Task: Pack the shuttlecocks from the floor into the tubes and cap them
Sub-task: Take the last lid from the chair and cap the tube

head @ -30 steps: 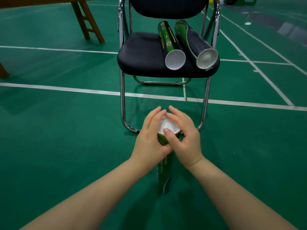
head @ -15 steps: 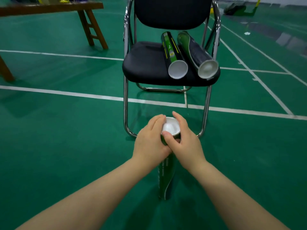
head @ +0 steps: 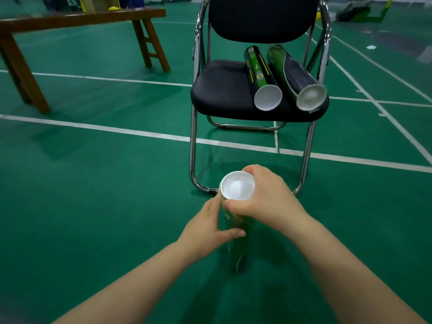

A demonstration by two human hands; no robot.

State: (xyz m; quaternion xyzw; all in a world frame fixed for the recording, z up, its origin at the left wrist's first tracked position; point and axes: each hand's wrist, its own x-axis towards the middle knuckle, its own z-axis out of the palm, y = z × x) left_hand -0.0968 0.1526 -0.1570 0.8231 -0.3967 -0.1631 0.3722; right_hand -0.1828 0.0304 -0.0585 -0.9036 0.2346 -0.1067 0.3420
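Note:
A green shuttlecock tube [head: 238, 249] stands upright on the green floor in front of me, with a white cap [head: 238, 188] seated on its top. My right hand [head: 268, 202] grips the tube just under the cap, fingers and thumb wrapped round the rim. My left hand [head: 205, 232] holds the tube lower down on its left side, thumb across the front. Two more capped tubes lie on the chair seat: a green one [head: 259, 78] and a darker one [head: 297, 78]. No loose shuttlecocks are in view.
A black folding chair [head: 222, 94] with chrome legs stands directly behind the tube. A brown wooden bench [head: 70, 19] is at the far left. White court lines cross the floor. Bags lie at the far right corner.
Both hands had their fingers over the cap. Now the cap is uncovered, the right hand grips below the rim and the left hand has slid down the tube. The camera moved closer.

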